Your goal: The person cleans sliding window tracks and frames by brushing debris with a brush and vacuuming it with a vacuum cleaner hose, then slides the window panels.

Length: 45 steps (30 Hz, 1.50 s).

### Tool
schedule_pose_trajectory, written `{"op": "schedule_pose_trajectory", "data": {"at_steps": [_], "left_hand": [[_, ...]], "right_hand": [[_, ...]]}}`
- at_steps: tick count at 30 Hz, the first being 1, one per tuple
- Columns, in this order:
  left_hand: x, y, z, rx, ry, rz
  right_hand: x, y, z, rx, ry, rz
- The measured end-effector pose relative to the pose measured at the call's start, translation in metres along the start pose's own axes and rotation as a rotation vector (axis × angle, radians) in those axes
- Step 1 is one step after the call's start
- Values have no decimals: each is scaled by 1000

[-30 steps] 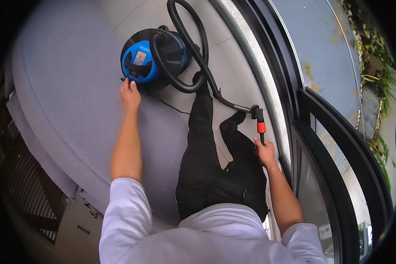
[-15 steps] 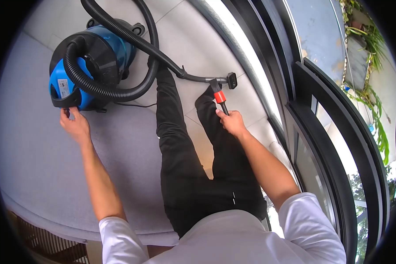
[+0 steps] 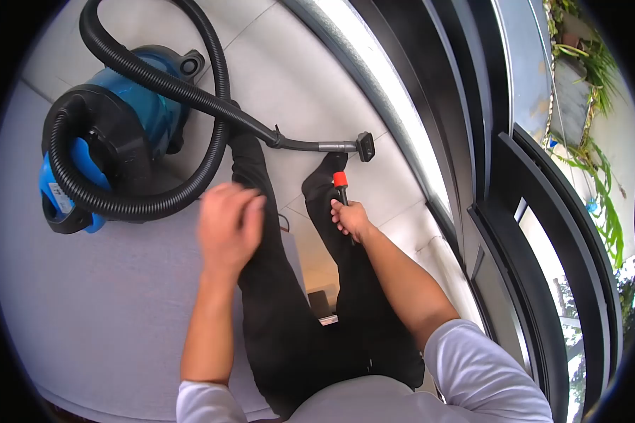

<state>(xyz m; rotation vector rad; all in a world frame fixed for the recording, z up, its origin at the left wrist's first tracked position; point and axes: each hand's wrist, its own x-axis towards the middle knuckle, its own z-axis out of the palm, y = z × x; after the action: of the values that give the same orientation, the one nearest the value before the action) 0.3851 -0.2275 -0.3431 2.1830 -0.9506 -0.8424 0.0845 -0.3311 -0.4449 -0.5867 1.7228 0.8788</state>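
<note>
In my right hand point(image 3: 349, 220) is a brush point(image 3: 341, 180) with a red collar and a black handle, pointing away from me over my right shin. Its dark bristles blend into the dark trouser leg behind. My left hand point(image 3: 231, 224) hovers near my left leg, smeared by motion, and I cannot make out anything in it. Left of it stands a blue and black vacuum cleaner point(image 3: 123, 134). A ribbed black hose point(image 3: 169, 89) loops from it to a small black nozzle point(image 3: 365, 146) beyond the brush.
A grey sofa seat point(image 3: 134, 303) fills the left side. Pale floor tiles point(image 3: 296, 70) lie ahead, bordered on the right by a black-framed sliding door point(image 3: 515, 233). Green plants point(image 3: 600, 63) grow outside. A dark flat object point(image 3: 319, 303) shows between my legs.
My left hand has left the vacuum cleaner's blue end and moved right, toward my leg. My right hand has drawn the brush back from the hose's end. The view has shifted slightly.
</note>
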Motion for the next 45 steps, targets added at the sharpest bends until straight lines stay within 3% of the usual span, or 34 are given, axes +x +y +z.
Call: {"op": "schedule_pose_trajectory", "data": {"at_steps": [2, 4, 6, 7, 9, 10, 12, 14, 16, 19, 21, 22, 25, 27, 29, 30, 31, 34, 36, 37, 39, 41, 43, 44, 45], "left_hand": [[22, -39, 114, 45, -213, 140], [37, -97, 205, 444, -458, 262], [40, -183, 291, 844, -561, 472], [52, -181, 297, 843, -542, 460], [66, -167, 298, 923, -1044, -35], [69, -153, 284, 918, -1049, -42], [69, -108, 242, 800, -1395, 39], [49, -65, 197, 850, -1260, 169], [65, -9, 119, 811, -1444, 155], [81, 46, 17, 625, -1529, -28], [98, 80, -43, 480, -1651, -201], [92, 79, -60, 371, -1652, -192], [89, 97, -112, 194, -1713, -234], [66, 99, -123, 239, -1657, -101], [18, 107, -128, 456, -1165, 139], [12, 127, -131, 633, -1101, 157], [-23, 106, -108, 946, -702, 345], [-20, 86, -112, 940, -663, 356], [-5, 82, -125, 695, -740, 196], [8, 90, -137, 698, -755, 223], [26, 115, -167, 422, -761, -180], [23, 143, -202, 155, -716, -530], [22, 161, -214, 160, -688, -600], [22, 163, -209, 150, -714, -600], [23, 161, -204, 227, -640, -413]], "right_hand": [[15, -2, -6, 10, 3, 15], [28, -2, -10, 20, 4, 8], [27, -10, -15, -35, 21, 3], [26, -18, -19, -80, 28, 17], [26, -29, -26, -64, 41, 30], [30, -30, -31, -10, 78, -6], [38, -28, -40, 129, 152, -48], [39, -35, -43, 265, 180, -8], [28, -25, -41, 336, 186, -10], [-12, -31, -22, 353, 125, 16], [-50, -35, -6, 684, -67, -44], [-72, -44, -5, 792, -336, -144], [-137, -69, 20, 1100, -262, -215], [-154, -89, 30, 1014, -179, -180], [-178, -101, 49, 828, 0, -142], [-179, -105, 63, 834, 60, -143], [-178, -109, 77, 840, 122, -139], [-187, -132, 82, 801, 67, -148], [-191, -146, 82, 775, 14, -165], [-177, -152, 93, 825, -6, -116], [-139, -159, 87, 1410, -346, -133], [-103, -171, 49, 1415, -128, -129], [-69, -160, 44, 1025, -15, -176], [-58, -159, 46, 998, 40, -128], [-40, -161, 51, 972, 87, -87]]}}
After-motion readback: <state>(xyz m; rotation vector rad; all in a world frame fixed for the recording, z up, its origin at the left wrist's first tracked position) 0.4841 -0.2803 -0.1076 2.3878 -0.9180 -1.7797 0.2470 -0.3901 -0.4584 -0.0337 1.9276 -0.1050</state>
